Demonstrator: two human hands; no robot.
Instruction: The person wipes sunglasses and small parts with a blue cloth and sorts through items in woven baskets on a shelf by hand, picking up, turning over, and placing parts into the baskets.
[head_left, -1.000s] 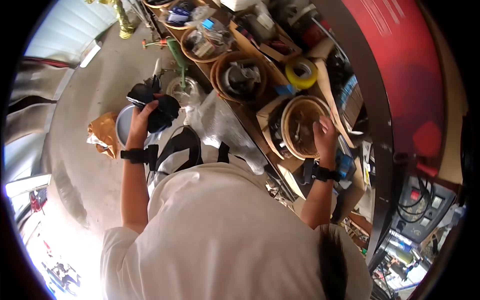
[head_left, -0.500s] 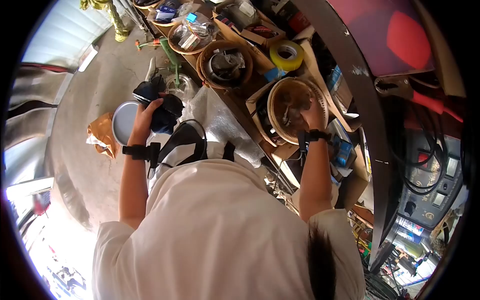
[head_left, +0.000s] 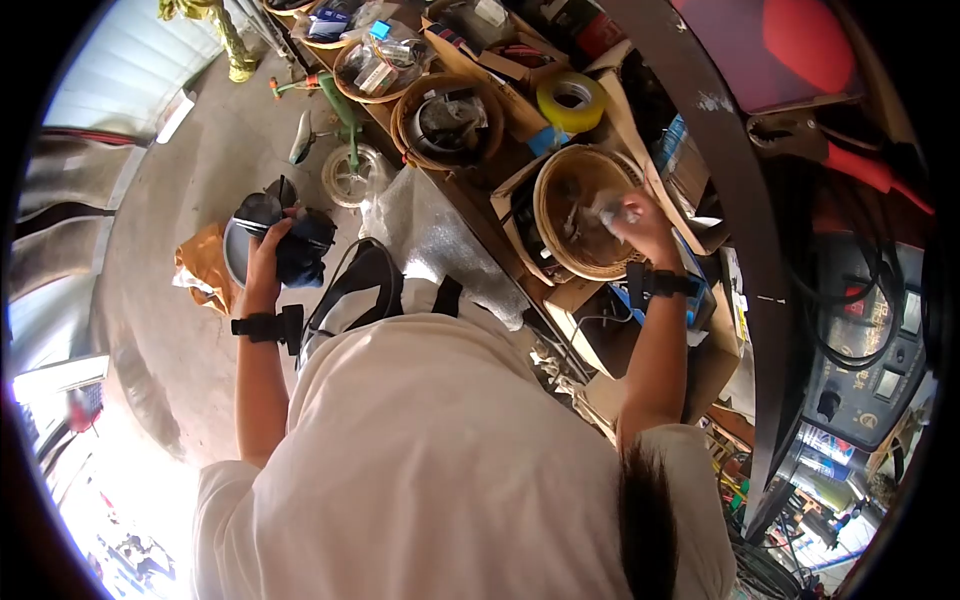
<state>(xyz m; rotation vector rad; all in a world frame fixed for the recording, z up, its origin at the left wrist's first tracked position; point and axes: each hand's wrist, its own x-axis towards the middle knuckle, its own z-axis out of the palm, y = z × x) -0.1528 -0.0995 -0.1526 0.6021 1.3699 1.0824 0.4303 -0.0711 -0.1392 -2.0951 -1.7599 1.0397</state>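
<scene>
My left hand (head_left: 266, 246) is closed round a dark bundle (head_left: 303, 243) of soft black and navy material, with a black rounded piece (head_left: 258, 212) on its left; their kind cannot be made out. Behind that hand shows part of a round grey container (head_left: 236, 250) on the floor. My right hand (head_left: 648, 228) is over the right rim of a round wicker basket (head_left: 545, 225). Its fingers are pinched on a small, pale, clear-looking piece (head_left: 609, 213), blurred by motion. A few small scraps lie in the basket bottom.
More round baskets (head_left: 448, 163) filled with parts stand along the bench, beside a roll of yellow tape (head_left: 571, 101). A dark metal post (head_left: 745, 230) rises right of my right arm. Bubble wrap (head_left: 430, 240), a green child's bike (head_left: 345, 120) and an orange-brown bag (head_left: 207, 268) are left of the bench.
My right hand has come up out of the basket toward its right rim, now with a pale piece in its fingers. My left hand has shifted left and slightly down with the dark bundle.
</scene>
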